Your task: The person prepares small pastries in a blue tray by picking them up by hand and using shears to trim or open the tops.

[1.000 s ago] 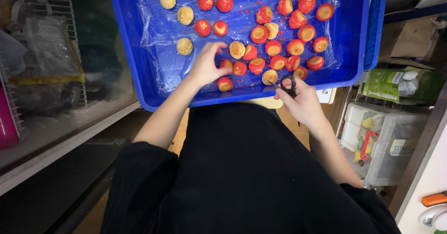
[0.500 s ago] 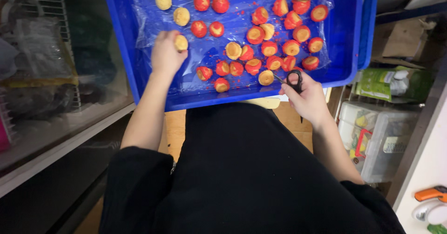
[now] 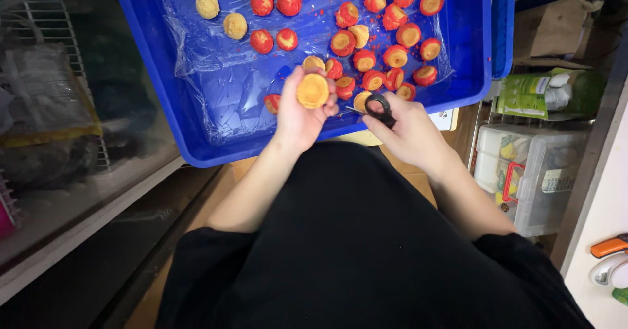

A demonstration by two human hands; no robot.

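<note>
Head view: left hand (image 3: 302, 110) fingers grip a yellow ball (image 3: 313, 90) over the blue tray's (image 3: 154, 61) near edge. Right hand (image 3: 409, 129) grips scissors (image 3: 378, 106) beside it. Best keep the ball steady, snip slowly.

One head-worn view, looking steeply down from close above.

The camera sits on the person's head and faces down and forward over a black-clothed lap at the near edge. The left hand (image 3: 302, 110) and right hand (image 3: 407, 129) fall mid-frame, near the lens. A blue crate (image 3: 163, 74) fills the far half, cut off by the top edge. Shelving lies left, a clear storage box (image 3: 533, 175) right. No second view shares the scene.
</note>
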